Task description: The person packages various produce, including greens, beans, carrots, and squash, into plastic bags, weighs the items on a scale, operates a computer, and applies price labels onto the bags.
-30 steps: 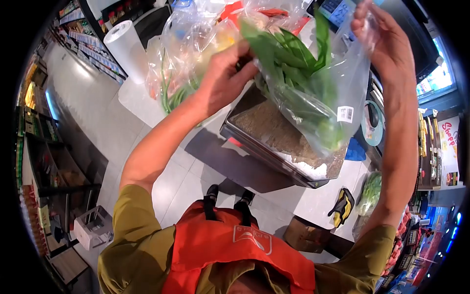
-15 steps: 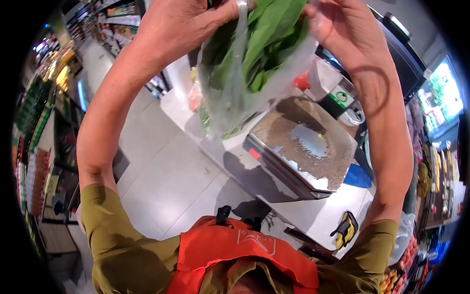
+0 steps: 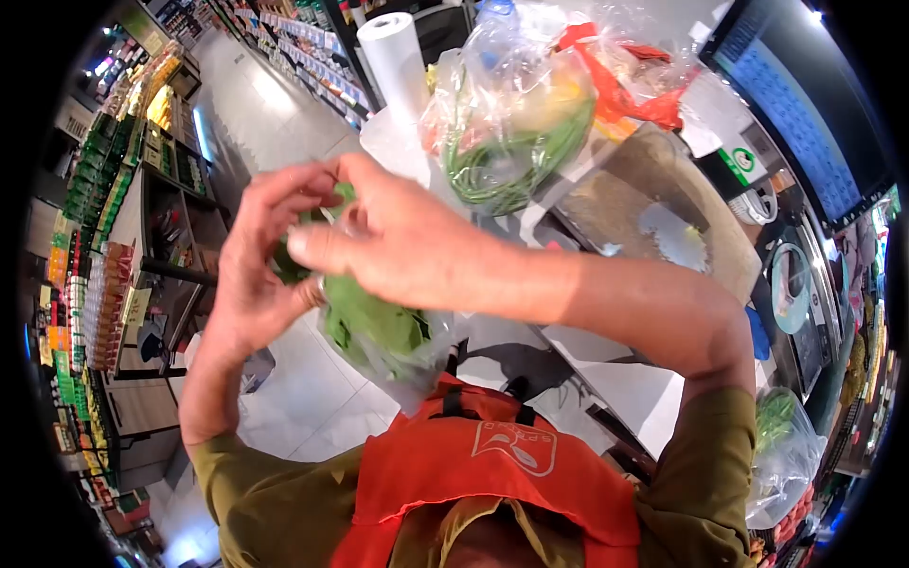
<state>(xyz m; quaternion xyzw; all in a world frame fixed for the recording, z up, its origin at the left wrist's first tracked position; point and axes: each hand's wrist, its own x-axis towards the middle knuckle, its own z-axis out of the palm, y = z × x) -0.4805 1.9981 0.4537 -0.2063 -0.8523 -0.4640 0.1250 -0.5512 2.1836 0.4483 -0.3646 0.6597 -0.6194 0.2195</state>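
A clear plastic bag of green leafy vegetables (image 3: pixel 379 327) hangs in front of my chest, to the left of the counter. My left hand (image 3: pixel 258 254) curls round the upper part of the bag, with the thumb near its neck. Across the top reaches my right hand (image 3: pixel 383 222), its fingers closed at the bag's gathered mouth and partly overlapping the left fingers. Some leaves show between the two hands. The exact grip of the right fingertips is hidden.
On the counter stand a weighing scale (image 3: pixel 615 194), a clear bag of long green vegetables (image 3: pixel 516 142) and a white roll (image 3: pixel 391 62). A monitor (image 3: pixel 805 104) is at the right. Another bagged green vegetable (image 3: pixel 781 445) lies lower right. Stocked shelves (image 3: pixel 104 208) line the left.
The bag of leafy greens has come down and left, from above the counter to in front of my chest. My right hand has crossed over to the left, beside my left hand.
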